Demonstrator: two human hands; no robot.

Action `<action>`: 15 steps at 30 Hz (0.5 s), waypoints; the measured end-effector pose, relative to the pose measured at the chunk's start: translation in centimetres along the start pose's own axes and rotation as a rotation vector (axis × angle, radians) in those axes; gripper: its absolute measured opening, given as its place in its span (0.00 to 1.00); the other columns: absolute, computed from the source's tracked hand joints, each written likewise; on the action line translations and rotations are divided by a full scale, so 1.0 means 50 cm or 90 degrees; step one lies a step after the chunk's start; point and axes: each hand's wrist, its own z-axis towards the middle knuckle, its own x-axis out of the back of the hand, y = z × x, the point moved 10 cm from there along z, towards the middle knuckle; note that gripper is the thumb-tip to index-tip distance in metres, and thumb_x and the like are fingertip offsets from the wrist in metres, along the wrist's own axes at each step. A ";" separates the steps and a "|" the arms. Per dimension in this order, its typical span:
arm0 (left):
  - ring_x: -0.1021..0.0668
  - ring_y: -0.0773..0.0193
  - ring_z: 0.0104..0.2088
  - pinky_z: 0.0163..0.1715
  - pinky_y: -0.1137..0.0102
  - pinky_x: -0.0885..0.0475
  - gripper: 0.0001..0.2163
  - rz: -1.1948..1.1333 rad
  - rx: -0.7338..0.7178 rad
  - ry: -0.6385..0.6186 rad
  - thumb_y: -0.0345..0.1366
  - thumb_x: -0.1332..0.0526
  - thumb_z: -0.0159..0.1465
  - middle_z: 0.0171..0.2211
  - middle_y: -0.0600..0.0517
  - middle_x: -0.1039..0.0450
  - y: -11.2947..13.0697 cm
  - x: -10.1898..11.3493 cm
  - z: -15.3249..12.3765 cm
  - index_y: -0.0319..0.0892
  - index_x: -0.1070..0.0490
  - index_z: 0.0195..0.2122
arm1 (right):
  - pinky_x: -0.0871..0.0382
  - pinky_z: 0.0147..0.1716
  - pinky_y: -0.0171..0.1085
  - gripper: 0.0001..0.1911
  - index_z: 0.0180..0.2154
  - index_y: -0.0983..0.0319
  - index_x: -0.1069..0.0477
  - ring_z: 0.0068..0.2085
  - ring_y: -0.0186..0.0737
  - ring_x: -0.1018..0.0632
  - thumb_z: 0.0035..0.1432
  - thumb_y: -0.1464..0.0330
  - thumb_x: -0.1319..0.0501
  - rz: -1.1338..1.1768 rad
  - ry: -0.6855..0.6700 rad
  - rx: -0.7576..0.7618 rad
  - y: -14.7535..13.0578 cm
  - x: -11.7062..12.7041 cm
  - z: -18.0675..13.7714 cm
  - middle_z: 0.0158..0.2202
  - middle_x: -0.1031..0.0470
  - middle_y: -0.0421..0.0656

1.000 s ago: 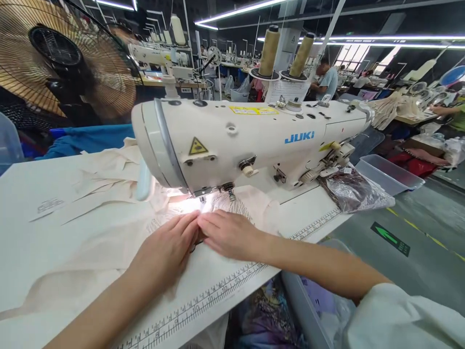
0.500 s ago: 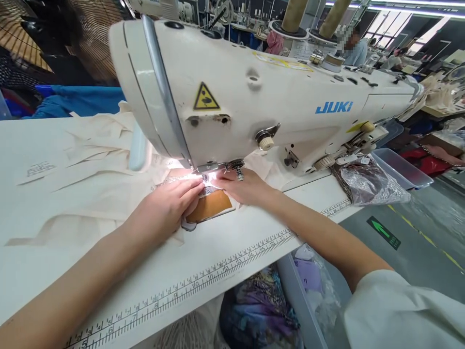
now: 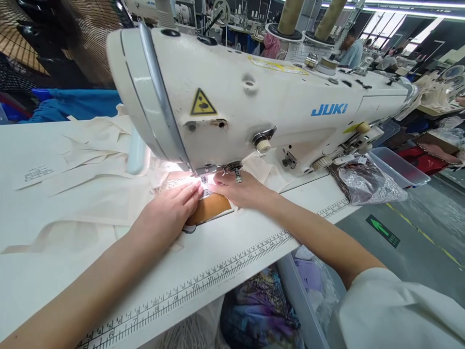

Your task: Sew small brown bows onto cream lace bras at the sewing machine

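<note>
Beneath the head of the white sewing machine (image 3: pixel 283 92), both my hands are at the lit needle area (image 3: pixel 204 180). My left hand (image 3: pixel 165 211) lies on the cloth just left of the needle, its fingers stretched forward and close together. My right hand (image 3: pixel 241 190) is bent at the right of the needle, thumb and fingers closing on the edge of cream fabric (image 3: pixel 87 211); its fingertips are partly hidden. White, lace-like material (image 3: pixel 174 183) shows past my left fingers. Between the hands lies an orange-brown plate (image 3: pixel 212 208) on the bed.
Cut cream pieces (image 3: pixel 98 133) spread over the left of the table. A printed ruler (image 3: pixel 203 286) follows its front edge. At right are a plastic bag (image 3: pixel 374 184) and a clear bin (image 3: pixel 399 165). A fan (image 3: pixel 69 39) stands at the back left; a person (image 3: pixel 351 51) sits beyond.
The view has shifted slightly. My left hand has moved a little down and away from the orange-brown plate, showing more of its left side. The right hand stays beside the needle.
</note>
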 end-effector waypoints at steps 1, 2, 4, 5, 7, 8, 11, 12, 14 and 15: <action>0.25 0.47 0.57 0.54 0.54 0.27 0.24 -0.001 -0.002 -0.002 0.21 0.58 0.66 0.59 0.38 0.29 0.002 0.000 0.001 0.26 0.33 0.59 | 0.51 0.32 0.41 0.19 0.45 0.62 0.30 0.39 0.40 0.33 0.61 0.84 0.52 -0.004 0.003 0.001 -0.001 0.001 0.000 0.45 0.28 0.47; 0.26 0.47 0.57 0.54 0.55 0.27 0.24 -0.002 -0.005 -0.004 0.21 0.58 0.66 0.59 0.37 0.29 0.003 0.001 0.001 0.26 0.33 0.59 | 0.50 0.32 0.41 0.20 0.45 0.62 0.30 0.40 0.41 0.33 0.62 0.84 0.53 -0.010 0.008 -0.001 -0.002 0.003 0.000 0.45 0.28 0.47; 0.26 0.47 0.57 0.54 0.56 0.28 0.23 -0.001 -0.009 -0.009 0.22 0.57 0.66 0.59 0.37 0.29 0.003 0.003 0.002 0.25 0.33 0.59 | 0.49 0.32 0.41 0.21 0.45 0.61 0.30 0.41 0.41 0.33 0.62 0.84 0.54 -0.016 0.021 -0.013 -0.001 0.007 -0.001 0.46 0.28 0.47; 0.26 0.47 0.57 0.55 0.56 0.28 0.23 -0.002 -0.010 -0.010 0.22 0.57 0.67 0.59 0.36 0.29 0.002 0.004 0.002 0.25 0.33 0.59 | 0.49 0.33 0.41 0.21 0.45 0.61 0.29 0.40 0.40 0.33 0.62 0.84 0.54 -0.017 0.027 -0.019 0.000 0.009 -0.001 0.47 0.28 0.47; 0.26 0.48 0.57 0.55 0.57 0.28 0.23 0.000 -0.010 -0.010 0.22 0.56 0.66 0.58 0.36 0.29 0.001 0.006 0.002 0.26 0.32 0.59 | 0.48 0.33 0.41 0.21 0.45 0.61 0.29 0.40 0.40 0.32 0.62 0.84 0.54 -0.019 0.034 -0.021 0.000 0.012 -0.001 0.47 0.28 0.47; 0.25 0.48 0.57 0.55 0.57 0.29 0.23 0.001 -0.010 -0.014 0.22 0.56 0.66 0.58 0.37 0.29 0.002 0.006 0.002 0.26 0.32 0.59 | 0.47 0.33 0.41 0.21 0.45 0.61 0.29 0.40 0.41 0.32 0.62 0.84 0.54 -0.022 0.034 -0.017 -0.001 0.013 -0.001 0.47 0.28 0.48; 0.25 0.48 0.57 0.56 0.57 0.29 0.23 0.006 -0.013 -0.022 0.22 0.56 0.66 0.58 0.37 0.29 0.005 0.008 0.006 0.26 0.32 0.59 | 0.45 0.33 0.41 0.22 0.45 0.61 0.28 0.41 0.41 0.31 0.61 0.84 0.54 -0.022 0.021 0.000 -0.004 0.009 -0.001 0.48 0.27 0.46; 0.25 0.48 0.57 0.56 0.56 0.29 0.23 0.008 -0.017 -0.021 0.24 0.56 0.66 0.58 0.36 0.29 0.006 0.009 0.008 0.25 0.32 0.59 | 0.43 0.33 0.40 0.22 0.45 0.61 0.28 0.41 0.41 0.30 0.61 0.85 0.54 -0.019 0.018 0.002 -0.003 0.007 -0.001 0.48 0.26 0.46; 0.26 0.46 0.57 0.56 0.55 0.29 0.23 0.016 -0.025 -0.012 0.27 0.55 0.67 0.58 0.35 0.28 0.010 0.014 0.013 0.24 0.33 0.58 | 0.41 0.35 0.40 0.23 0.46 0.60 0.28 0.42 0.41 0.29 0.60 0.85 0.54 -0.015 0.023 0.000 0.000 0.003 0.000 0.50 0.26 0.45; 0.26 0.46 0.57 0.55 0.54 0.29 0.23 0.021 -0.028 -0.006 0.29 0.55 0.68 0.57 0.34 0.28 0.011 0.017 0.014 0.23 0.33 0.58 | 0.40 0.36 0.40 0.23 0.47 0.60 0.29 0.43 0.41 0.29 0.61 0.85 0.54 -0.016 0.029 -0.002 0.002 0.003 0.001 0.51 0.26 0.45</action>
